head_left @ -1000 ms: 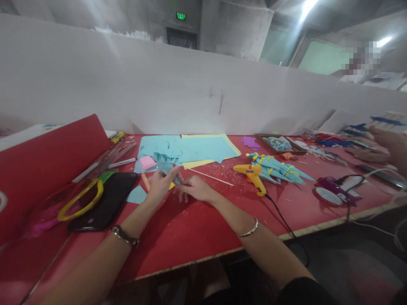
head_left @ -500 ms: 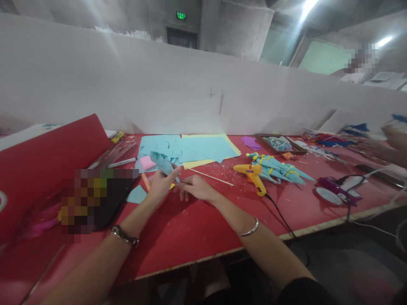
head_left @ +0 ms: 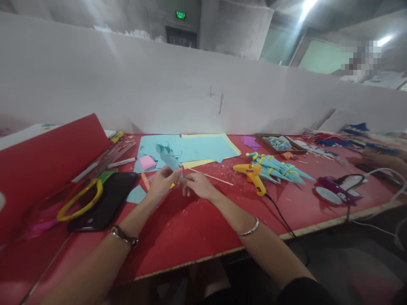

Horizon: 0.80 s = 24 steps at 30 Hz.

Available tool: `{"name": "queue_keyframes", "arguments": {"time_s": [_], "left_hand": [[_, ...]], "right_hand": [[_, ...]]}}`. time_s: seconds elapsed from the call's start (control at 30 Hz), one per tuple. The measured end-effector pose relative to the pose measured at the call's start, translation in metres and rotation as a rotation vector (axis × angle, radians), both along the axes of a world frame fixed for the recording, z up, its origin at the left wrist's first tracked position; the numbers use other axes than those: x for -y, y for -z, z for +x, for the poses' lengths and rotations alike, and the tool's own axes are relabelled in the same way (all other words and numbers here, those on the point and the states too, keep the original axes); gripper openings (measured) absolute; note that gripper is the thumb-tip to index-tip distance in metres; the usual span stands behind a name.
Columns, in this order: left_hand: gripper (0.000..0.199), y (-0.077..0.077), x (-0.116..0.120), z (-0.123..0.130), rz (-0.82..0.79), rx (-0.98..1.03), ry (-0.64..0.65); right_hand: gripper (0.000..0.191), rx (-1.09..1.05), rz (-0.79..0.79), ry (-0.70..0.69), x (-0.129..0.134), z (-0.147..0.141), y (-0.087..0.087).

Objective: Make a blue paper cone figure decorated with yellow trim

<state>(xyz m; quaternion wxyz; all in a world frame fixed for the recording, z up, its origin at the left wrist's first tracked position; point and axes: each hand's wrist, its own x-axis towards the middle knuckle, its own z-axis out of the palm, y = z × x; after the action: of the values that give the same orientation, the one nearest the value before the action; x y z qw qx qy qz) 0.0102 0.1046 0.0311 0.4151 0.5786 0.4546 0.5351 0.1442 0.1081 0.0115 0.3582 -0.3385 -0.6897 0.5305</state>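
Note:
A light-blue paper cone [head_left: 167, 155], rolled with its wide open end up and away, is held over the red table. My left hand [head_left: 161, 184] is closed around the lower part of it, thumb along the side. At the narrow end, my right hand [head_left: 199, 185] pinches with thumb and forefinger, its other fingers hanging curled below. The exact tip is hidden among the fingers. Under and beyond the cone lie light-blue paper sheets [head_left: 206, 148], and a pink pad of notes [head_left: 147, 162] sits beside my left hand.
Right of my hands lies a yellow glue gun [head_left: 251, 171] with a black cord, against several finished blue cones [head_left: 280, 167] trimmed in yellow. A thin wooden stick [head_left: 213, 177] lies nearer. A black phone [head_left: 111, 203] and yellow-handled scissors [head_left: 81, 212] are left. Another person's hand [head_left: 381, 159] is far right.
The paper cone has turned and shifted slightly right, its open end now showing more toward me. Both hands stay close together in nearly the same place.

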Motion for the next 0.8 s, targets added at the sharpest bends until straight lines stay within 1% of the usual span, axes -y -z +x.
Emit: {"name": "queue_keyframes", "arguments": {"time_s": [0.17,0.3,0.43,0.5,0.6,0.8], "left_hand": [[0.027,0.007,-0.006,-0.004,0.019,0.038,0.031],[0.026,0.01,-0.008,-0.006,0.018,0.082,0.015],[0.029,0.014,-0.009,-0.007,-0.01,0.102,-0.02],[0.031,0.015,-0.01,-0.008,-0.016,0.102,-0.049],[0.032,0.017,-0.011,-0.01,0.017,0.115,-0.091],[0.039,0.019,-0.017,-0.014,0.056,0.183,-0.13]], "right_hand": [[0.036,-0.006,0.027,0.024,0.002,-0.001,-0.001],[0.029,-0.021,0.012,0.006,0.003,-0.002,-0.003],[0.024,-0.015,0.008,-0.034,0.003,-0.002,-0.003],[0.024,0.0,0.006,-0.041,0.002,-0.001,-0.004],[0.025,0.029,0.011,-0.045,0.002,0.0,-0.004],[0.029,0.124,0.009,-0.094,0.004,0.001,-0.006]]}}
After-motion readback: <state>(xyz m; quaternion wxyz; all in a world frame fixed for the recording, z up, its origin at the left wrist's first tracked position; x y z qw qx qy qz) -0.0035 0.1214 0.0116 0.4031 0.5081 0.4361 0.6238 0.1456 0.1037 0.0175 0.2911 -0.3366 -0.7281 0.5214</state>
